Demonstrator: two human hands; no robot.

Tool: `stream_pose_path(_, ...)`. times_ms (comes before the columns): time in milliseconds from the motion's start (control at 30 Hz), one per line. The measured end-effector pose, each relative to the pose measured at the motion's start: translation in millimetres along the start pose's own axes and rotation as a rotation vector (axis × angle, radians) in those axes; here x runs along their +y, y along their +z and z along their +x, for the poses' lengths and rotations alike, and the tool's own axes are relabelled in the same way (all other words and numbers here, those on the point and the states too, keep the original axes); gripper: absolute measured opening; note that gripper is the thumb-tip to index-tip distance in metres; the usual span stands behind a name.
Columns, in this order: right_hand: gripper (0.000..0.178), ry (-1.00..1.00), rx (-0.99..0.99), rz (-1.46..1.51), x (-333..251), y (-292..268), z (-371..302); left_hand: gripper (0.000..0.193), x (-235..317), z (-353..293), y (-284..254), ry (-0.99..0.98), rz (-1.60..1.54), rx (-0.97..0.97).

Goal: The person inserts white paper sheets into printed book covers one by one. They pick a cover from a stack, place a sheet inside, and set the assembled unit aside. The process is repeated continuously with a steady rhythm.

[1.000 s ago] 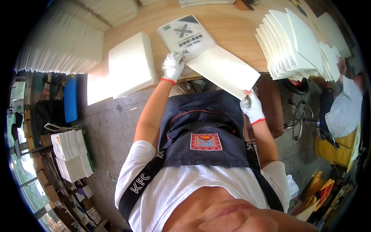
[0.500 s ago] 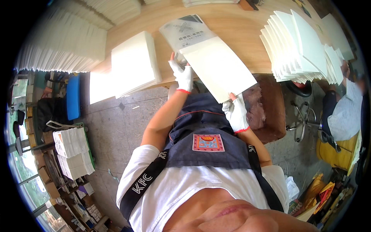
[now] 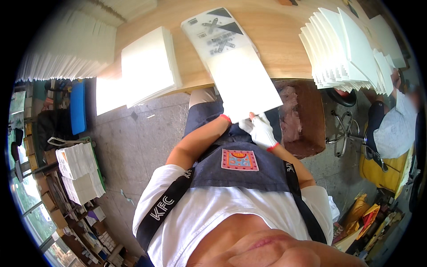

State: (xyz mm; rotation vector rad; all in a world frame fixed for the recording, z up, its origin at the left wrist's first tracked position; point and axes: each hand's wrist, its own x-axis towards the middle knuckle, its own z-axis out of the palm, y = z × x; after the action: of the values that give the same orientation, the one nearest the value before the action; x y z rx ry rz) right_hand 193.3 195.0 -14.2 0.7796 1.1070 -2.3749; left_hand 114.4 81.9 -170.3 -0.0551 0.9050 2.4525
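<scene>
A white paper pad or stack of sheets [image 3: 242, 73] slants from the table down toward my lap. Its far end meets a clear plastic sleeve [image 3: 223, 43] printed with black crossed pencils and a dark corner; how far it lies inside, I cannot tell. A similar printed sleeve [image 3: 209, 21] shows just beyond. My right hand [image 3: 261, 130], in a white glove with bare fingertips, pinches the near edge, thumb on top. At the near left corner is my left hand [image 3: 227, 113], also gloved; its fingers blend into the white paper and are hidden.
A white paper stack [image 3: 149, 62] stands left on the wooden table [image 3: 278, 49], with taller stacks [image 3: 71, 44] beyond. Fanned white booklets [image 3: 336, 49] are at the right. Below the table edge sits a brown box [image 3: 307, 120]. Another person [image 3: 393, 124] sits far right.
The paper and the printed sleeve have come nearer to me, uncovering the similar sleeve beyond. My left hand has moved from the sleeve's side to the paper's near corner; my right hand has shifted left and nearer.
</scene>
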Motion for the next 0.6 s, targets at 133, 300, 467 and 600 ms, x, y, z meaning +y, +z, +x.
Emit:
stream_pose_path(133,0.017,0.047,0.045,0.244,0,21,76,0.028,-8,-1,-1,0.258,0.197,0.439)
stream_pose_path(300,0.009,-0.070,-0.208,0.233,-20,29,127,0.024,46,-15,37,-0.051,0.158,0.485)
stream_pose_path(467,0.020,-0.132,-0.202,-0.842,-55,50,67,0.038,100,-58,39,-0.103,0.264,0.566)
stream_pose_path(600,0.016,-0.641,-0.331,-1.568,-39,68,75,0.029,129,-74,36,-0.033,0.451,0.545)
